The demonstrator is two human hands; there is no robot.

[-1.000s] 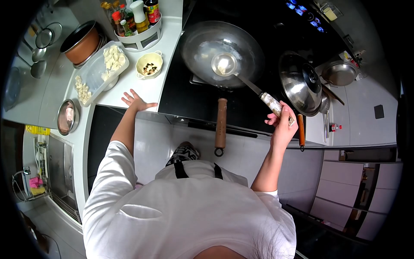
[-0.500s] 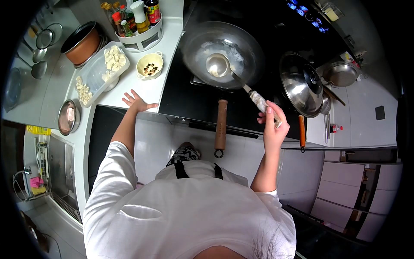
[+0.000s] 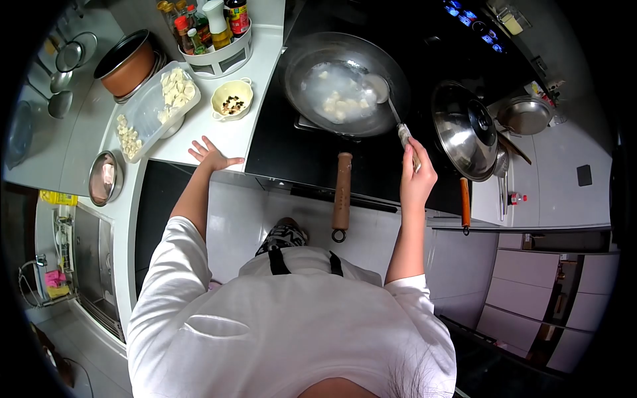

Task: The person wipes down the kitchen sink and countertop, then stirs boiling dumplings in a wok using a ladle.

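Note:
My right hand (image 3: 418, 167) is closed around the handle of a ladle (image 3: 377, 88). Its bowl sits at the right inner side of the wok (image 3: 302, 109), at the edge of cloudy, steaming liquid. Pale dumplings (image 3: 344, 106) lie in that liquid. Fingers spread, my left hand (image 3: 211, 157) rests on the white counter's front edge and holds nothing. Near it stand a cream bowl (image 3: 232, 99) with dark and reddish bits and a clear plastic tray (image 3: 147, 114) with more dumplings. The wok's brown handle (image 3: 342, 196) points toward me.
A domed metal lid (image 3: 458, 132) lies right of the wok, near an orange handle (image 3: 465, 202). Farther right is a steel pan (image 3: 524, 115). On the left are a condiment rack (image 3: 215, 65), a copper-coloured pot (image 3: 124, 66), a metal bowl (image 3: 106, 179) and a sink (image 3: 93, 259).
The ladle has moved from the wok's middle to its right side, and my right hand has shifted slightly. The dumplings now show in the liquid. My left hand stays in place.

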